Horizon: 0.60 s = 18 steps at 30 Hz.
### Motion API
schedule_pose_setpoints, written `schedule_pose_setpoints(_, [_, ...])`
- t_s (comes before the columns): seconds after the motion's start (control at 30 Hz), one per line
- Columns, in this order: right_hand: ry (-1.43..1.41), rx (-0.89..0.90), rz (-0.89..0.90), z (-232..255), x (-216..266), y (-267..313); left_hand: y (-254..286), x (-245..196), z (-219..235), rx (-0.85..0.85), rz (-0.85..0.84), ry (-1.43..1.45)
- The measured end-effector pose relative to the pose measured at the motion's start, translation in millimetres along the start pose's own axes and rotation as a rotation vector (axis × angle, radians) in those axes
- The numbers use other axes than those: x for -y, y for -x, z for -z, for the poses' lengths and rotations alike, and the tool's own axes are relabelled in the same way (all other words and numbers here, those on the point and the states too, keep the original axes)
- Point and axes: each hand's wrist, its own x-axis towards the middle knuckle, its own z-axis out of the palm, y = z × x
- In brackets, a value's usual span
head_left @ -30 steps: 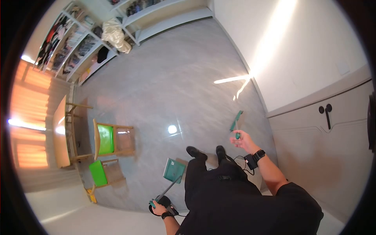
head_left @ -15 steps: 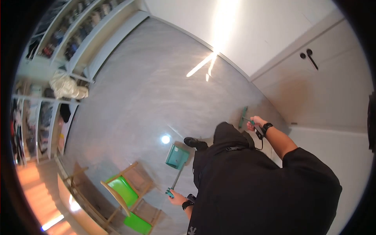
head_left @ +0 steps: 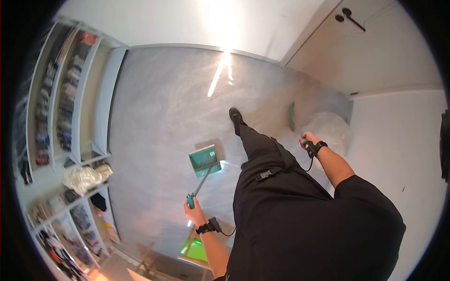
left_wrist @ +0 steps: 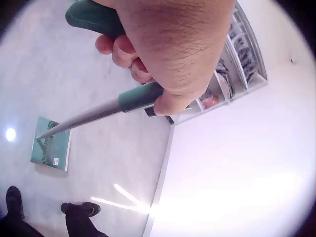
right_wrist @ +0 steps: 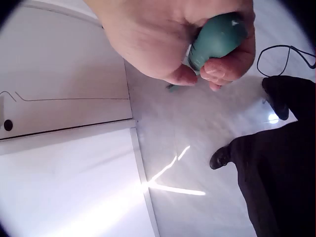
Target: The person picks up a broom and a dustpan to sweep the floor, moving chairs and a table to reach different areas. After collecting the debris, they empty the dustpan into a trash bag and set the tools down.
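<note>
**1 dustpan, 1 broom, both gripped**

Head view: L hand clamped round handle of dustpan, at grey floor; 1 white sticker, text too small. R hand grips broom.

L wrist: fingers curled round handle; 2 shoes.

R wrist: fingers round green grip; 2 shoes.

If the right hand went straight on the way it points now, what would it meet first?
Probably the green broom head, which lies ahead of the right hand in the head view; how far below is unclear.
</note>
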Motion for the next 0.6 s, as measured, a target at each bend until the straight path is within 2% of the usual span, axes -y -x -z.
schedule_pose_setpoints(0.03, [-0.120, 0.071, -0.077, -3, -3, -5, -29, -24, 2, 0.043, 0.003, 0.022])
schedule_pose_setpoints(0.07, [-0.077, -0.110, 0.072, -18, -11, -7, -57, -47, -1, 0.086, 0.007, 0.049])
schedule_pose_setpoints(0.1, [-0.115, -0.108, 0.065, -24, -9, -16, -88, -66, -7, 0.105, -0.024, 0.038])
schedule_pose_setpoints(0.17, [0.225, -0.251, 0.297, -42, -1, -31, -145, -105, -17, 0.156, -0.088, 0.014])
schedule_pose_setpoints(0.23, [0.212, -0.340, 0.286, -92, 4, 26, -201, -152, -11, 0.188, -0.135, -0.031])
schedule_pose_setpoints(0.3, [0.039, -0.405, 0.517, -144, 22, 54, -257, -187, -7, 0.196, -0.196, -0.073])
schedule_pose_setpoints(0.4, [0.210, -0.304, 0.554, -176, 93, 28, -337, -227, -23, 0.250, -0.262, -0.042])
schedule_pose_setpoints(0.43, [0.344, -0.345, 0.590, -185, 109, 50, -350, -239, -9, 0.275, -0.254, -0.046])
schedule_pose_setpoints(0.47, [0.241, -0.320, 0.562, -212, 126, 54, -370, -256, -7, 0.294, -0.253, -0.037])
schedule_pose_setpoints(0.5, [0.326, -0.342, 0.584, -249, 136, 82, -384, -270, -8, 0.312, -0.253, -0.021])
schedule_pose_setpoints(0.6, [0.232, -0.277, 0.609, -305, 167, 72, -418, -309, -15, 0.310, -0.349, 0.035])
